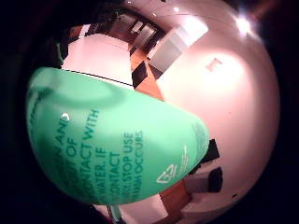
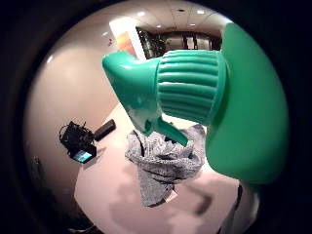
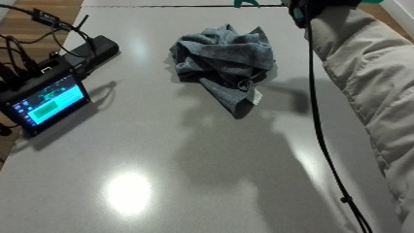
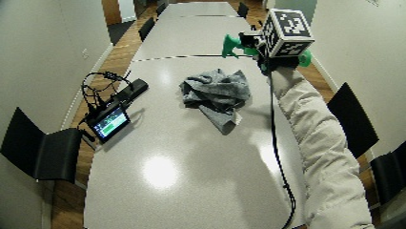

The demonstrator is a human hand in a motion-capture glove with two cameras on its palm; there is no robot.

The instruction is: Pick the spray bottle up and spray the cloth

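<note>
One green spray bottle [image 4: 239,46] is raised above the worktop [image 4: 190,157], nozzle toward the crumpled grey cloth [image 4: 216,93]. The right hand [image 4: 269,59] carries it, though its fingers cannot be made out. Best to keep the nozzle aimed down at the cloth before squeezing.

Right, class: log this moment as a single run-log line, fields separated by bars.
phase: aiming | right hand: holds bottle above table | nozzle: toward cloth | cloth: crumpled on table | spray: none seen

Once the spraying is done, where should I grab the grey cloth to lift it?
Probably the cloth is best pinched from above at its bunched, raised folds, where there is bulk to close on. The flat tail with the white tag lies thin against the table.
</note>
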